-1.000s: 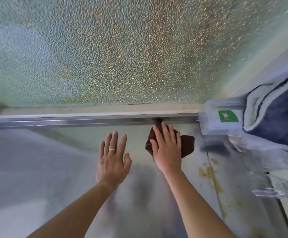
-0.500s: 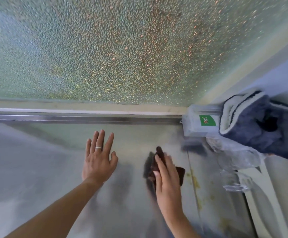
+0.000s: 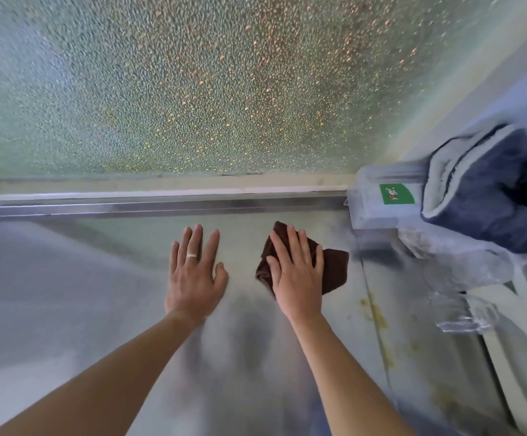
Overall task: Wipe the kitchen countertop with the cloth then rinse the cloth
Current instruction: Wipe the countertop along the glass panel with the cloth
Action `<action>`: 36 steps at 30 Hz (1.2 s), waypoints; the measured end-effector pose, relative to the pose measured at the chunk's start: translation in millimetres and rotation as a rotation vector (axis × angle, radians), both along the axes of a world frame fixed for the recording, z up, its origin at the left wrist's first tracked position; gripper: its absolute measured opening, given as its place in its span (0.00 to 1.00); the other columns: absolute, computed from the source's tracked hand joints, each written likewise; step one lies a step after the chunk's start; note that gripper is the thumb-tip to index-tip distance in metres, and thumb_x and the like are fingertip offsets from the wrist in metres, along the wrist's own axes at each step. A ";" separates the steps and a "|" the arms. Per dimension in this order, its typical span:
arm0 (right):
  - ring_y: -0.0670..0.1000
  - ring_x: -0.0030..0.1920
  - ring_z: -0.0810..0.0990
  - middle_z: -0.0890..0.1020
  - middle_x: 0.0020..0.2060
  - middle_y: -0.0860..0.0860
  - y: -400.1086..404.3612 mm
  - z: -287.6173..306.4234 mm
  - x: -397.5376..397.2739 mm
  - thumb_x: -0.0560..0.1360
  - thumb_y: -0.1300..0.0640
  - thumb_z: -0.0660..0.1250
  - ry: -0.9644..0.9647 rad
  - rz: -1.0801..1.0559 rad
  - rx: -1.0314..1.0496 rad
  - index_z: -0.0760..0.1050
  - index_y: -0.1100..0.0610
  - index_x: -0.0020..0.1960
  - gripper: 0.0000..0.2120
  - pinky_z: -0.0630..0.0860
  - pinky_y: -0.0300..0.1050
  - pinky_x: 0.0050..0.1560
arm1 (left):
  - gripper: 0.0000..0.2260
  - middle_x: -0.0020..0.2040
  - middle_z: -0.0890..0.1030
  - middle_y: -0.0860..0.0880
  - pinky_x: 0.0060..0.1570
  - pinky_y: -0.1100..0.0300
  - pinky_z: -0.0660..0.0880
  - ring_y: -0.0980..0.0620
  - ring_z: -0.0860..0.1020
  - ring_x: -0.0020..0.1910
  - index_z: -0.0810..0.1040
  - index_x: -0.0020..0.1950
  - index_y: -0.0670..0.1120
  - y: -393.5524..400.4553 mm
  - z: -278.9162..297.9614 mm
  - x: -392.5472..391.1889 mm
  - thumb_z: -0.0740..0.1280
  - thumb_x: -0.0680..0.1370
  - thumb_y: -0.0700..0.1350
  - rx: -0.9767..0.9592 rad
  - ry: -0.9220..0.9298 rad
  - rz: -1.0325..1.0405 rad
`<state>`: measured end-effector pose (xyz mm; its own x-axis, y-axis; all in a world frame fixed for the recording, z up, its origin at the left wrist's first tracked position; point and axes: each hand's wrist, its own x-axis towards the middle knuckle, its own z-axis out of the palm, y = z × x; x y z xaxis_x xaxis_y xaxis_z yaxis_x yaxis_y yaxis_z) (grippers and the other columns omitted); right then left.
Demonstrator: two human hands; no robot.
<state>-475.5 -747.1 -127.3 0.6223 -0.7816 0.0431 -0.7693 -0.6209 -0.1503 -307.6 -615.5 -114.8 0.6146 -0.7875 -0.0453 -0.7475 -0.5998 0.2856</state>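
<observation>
A dark brown cloth [image 3: 334, 267] lies crumpled on the steel countertop [image 3: 83, 294], a little short of its back rim. My right hand [image 3: 296, 275] presses flat on the cloth with straight fingers, covering its left half. My left hand [image 3: 193, 275], with a ring on one finger, rests flat on the bare steel just left of the cloth, fingers spread.
A frosted glass pane [image 3: 224, 89] rises behind the counter's back rail [image 3: 161, 206]. At the right stand a clear plastic box with a green label [image 3: 381, 202], a blue-grey fleece item [image 3: 491, 196] and clear plastic pieces [image 3: 457, 316]. Yellowish stains [image 3: 375, 313] run along a seam.
My right hand has pushed the cloth back away from me toward the back rail after pulling it nearer half a second ago. My left hand stays flat on the counter.
</observation>
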 end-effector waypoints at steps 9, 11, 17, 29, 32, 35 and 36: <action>0.55 0.80 0.61 0.65 0.79 0.52 -25.1 1.2 -73.1 0.86 0.45 0.49 -0.021 -0.190 0.010 0.64 0.47 0.79 0.23 0.61 0.61 0.76 | 0.28 0.80 0.61 0.42 0.80 0.45 0.50 0.43 0.55 0.81 0.64 0.79 0.50 2.6 4.0 -10.5 0.52 0.79 0.51 -0.044 -0.011 0.025; 0.56 0.78 0.65 0.69 0.77 0.53 -27.5 2.2 -103.7 0.85 0.47 0.50 -0.045 -0.248 0.025 0.67 0.50 0.78 0.23 0.66 0.58 0.74 | 0.26 0.78 0.66 0.41 0.78 0.44 0.54 0.41 0.60 0.79 0.68 0.76 0.47 1.8 6.4 -13.9 0.52 0.79 0.51 -0.049 -0.036 0.034; 0.59 0.61 0.82 0.79 0.67 0.58 -10.7 41.1 -182.4 0.84 0.59 0.61 -0.365 -0.460 -0.012 0.74 0.60 0.71 0.17 0.80 0.54 0.56 | 0.18 0.68 0.74 0.41 0.73 0.44 0.60 0.39 0.70 0.70 0.75 0.63 0.44 -0.8 16.0 -69.8 0.54 0.79 0.49 -0.161 -0.035 -0.062; 0.56 0.83 0.47 0.53 0.83 0.49 44.3 16.1 -220.6 0.82 0.36 0.51 0.000 -0.174 0.170 0.54 0.40 0.81 0.29 0.48 0.67 0.79 | 0.26 0.80 0.62 0.44 0.77 0.39 0.54 0.43 0.53 0.82 0.64 0.78 0.49 -20.7 5.9 -232.1 0.53 0.80 0.50 0.033 0.001 -0.206; 0.57 0.83 0.48 0.54 0.83 0.50 29.9 12.0 -207.3 0.82 0.37 0.52 -0.017 -0.200 0.143 0.55 0.40 0.81 0.28 0.48 0.68 0.79 | 0.27 0.81 0.61 0.44 0.79 0.40 0.51 0.44 0.51 0.82 0.63 0.79 0.49 -22.4 3.3 -234.0 0.53 0.80 0.50 0.059 -0.012 -0.185; 0.59 0.82 0.52 0.58 0.82 0.51 9.2 8.5 -180.2 0.82 0.39 0.53 -0.061 -0.243 0.113 0.60 0.43 0.80 0.27 0.49 0.68 0.79 | 0.27 0.80 0.62 0.43 0.79 0.41 0.51 0.43 0.52 0.82 0.64 0.79 0.48 -23.9 2.8 -235.6 0.55 0.79 0.50 0.051 -0.024 -0.178; 0.59 0.82 0.52 0.58 0.82 0.51 0.1 8.4 -167.8 0.82 0.40 0.53 -0.079 -0.269 0.111 0.61 0.43 0.80 0.27 0.49 0.68 0.79 | 0.27 0.80 0.62 0.43 0.79 0.41 0.51 0.43 0.52 0.82 0.65 0.79 0.47 -23.8 2.4 -235.3 0.56 0.79 0.49 0.047 -0.032 -0.181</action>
